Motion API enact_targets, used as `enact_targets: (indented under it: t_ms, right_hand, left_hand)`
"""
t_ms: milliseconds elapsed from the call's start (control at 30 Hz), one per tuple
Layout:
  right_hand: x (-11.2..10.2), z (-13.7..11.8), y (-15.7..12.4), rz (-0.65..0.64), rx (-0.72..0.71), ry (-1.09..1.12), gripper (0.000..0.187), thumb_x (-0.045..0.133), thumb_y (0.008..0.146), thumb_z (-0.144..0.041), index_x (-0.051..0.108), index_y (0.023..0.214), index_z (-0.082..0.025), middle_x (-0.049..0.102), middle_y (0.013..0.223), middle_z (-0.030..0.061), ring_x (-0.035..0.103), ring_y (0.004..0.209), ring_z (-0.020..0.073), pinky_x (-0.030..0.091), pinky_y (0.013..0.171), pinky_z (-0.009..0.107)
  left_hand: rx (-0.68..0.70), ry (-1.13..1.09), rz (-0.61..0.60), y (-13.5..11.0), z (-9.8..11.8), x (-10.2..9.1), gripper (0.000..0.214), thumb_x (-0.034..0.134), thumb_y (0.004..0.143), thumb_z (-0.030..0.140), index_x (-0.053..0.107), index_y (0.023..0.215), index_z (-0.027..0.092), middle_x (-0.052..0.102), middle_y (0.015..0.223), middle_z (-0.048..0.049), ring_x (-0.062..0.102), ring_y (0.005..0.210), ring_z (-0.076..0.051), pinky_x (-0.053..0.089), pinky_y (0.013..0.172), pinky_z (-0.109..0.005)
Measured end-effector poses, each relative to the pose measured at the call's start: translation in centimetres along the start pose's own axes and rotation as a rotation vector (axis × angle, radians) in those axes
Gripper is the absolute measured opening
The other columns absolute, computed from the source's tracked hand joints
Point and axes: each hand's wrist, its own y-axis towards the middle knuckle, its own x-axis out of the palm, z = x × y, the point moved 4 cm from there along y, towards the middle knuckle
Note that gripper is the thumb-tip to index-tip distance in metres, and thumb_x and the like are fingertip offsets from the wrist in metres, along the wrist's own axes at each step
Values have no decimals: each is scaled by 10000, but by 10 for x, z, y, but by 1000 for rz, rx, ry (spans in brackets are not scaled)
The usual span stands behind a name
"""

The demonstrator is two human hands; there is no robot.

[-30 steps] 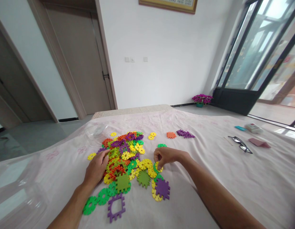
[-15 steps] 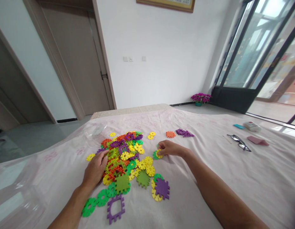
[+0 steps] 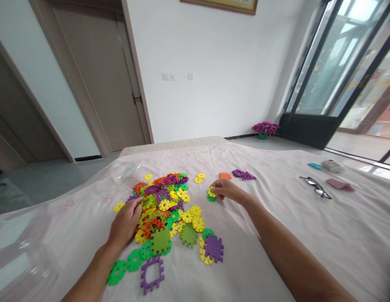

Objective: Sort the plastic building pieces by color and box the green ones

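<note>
A mixed pile of plastic interlocking pieces lies on the pale cloth, with notched flower-shaped discs and toothed squares in several colours. Against the pile's left side rests my left hand, its fingers stretched over the pieces and holding none. To the right, my right hand pinches a yellow flower disc. Just under that disc shows a green flower disc; whether it is also held I cannot tell. An orange toothed square lies beyond this hand, partly covered by it.
Purple pieces lie at the back. A purple square frame and a purple square are nearer me. Clear plastic containers stand left. Glasses, a pink cloth and a white packet lie right.
My right hand has shifted slightly away from me with the yellow disc, and the green disc now shows below it instead of to its left. My left hand has stayed in place.
</note>
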Motion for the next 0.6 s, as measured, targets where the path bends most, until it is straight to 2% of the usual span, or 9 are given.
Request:
enact_targets:
  t_ms: [67,133,200,267,333,433,533,600]
  right_hand:
    - [5,1,4,91,13,141,260,650,755,-298,682,953,-133,673,744,34,613,632,123,518,591,230]
    - [6,4,8,247,4,247,333,659,732,-254,657,1044,-139,700,892,59,664,755,153,562,709,270]
    - [4,7,10,386,-2,239,390,679,707,-232,639,1087,-153,692,1046,77,679,854,182,573,767,301]
    - [2,7,10,433,1,180,386,693,703,-241,642,1077,-159,685,1077,79,680,866,196,579,750,311]
    - [4,3,8,378,-7,153,356,694,731,-291,655,1056,-151,697,973,75,674,805,187,573,685,295]
    - [11,-7,3,198,-37,150,411,707,749,-382,665,1070,-129,689,829,65,640,687,150,526,583,248]
    - [25,-17,-2,-16,-75,66,477,741,721,-392,667,1126,-150,703,982,81,637,730,144,499,582,232]
    - [34,-21,-6,-147,-113,-49,526,772,691,-373,663,1168,-179,684,1126,83,644,838,165,515,663,251]
  left_hand:
    - [-5,3,-8,0,-1,1,445,343,941,398,589,1264,217,640,1277,-63,577,1193,-218,428,1054,-387]
    - [-9,4,-14,0,-2,1,447,338,943,400,584,1268,219,632,1290,-61,570,1200,-218,422,1060,-387]
    - [-13,3,-17,0,-2,1,448,335,943,398,585,1267,215,628,1294,-62,568,1202,-220,417,1066,-387]
    - [-13,-2,-15,0,-1,0,444,340,940,394,589,1262,218,631,1288,-62,572,1199,-221,419,1066,-388]
    - [-13,-8,-11,-1,0,0,437,348,937,392,592,1258,224,636,1280,-61,579,1192,-221,423,1062,-390]
    - [-11,-10,-8,0,0,0,435,355,932,390,597,1253,224,642,1273,-60,585,1182,-221,428,1056,-388]
    - [-2,-7,-8,0,-1,0,442,350,932,387,596,1257,218,642,1275,-63,582,1188,-218,429,1054,-382]
    - [2,-4,-9,0,-1,0,447,346,932,384,594,1262,213,642,1275,-67,579,1193,-219,429,1052,-381]
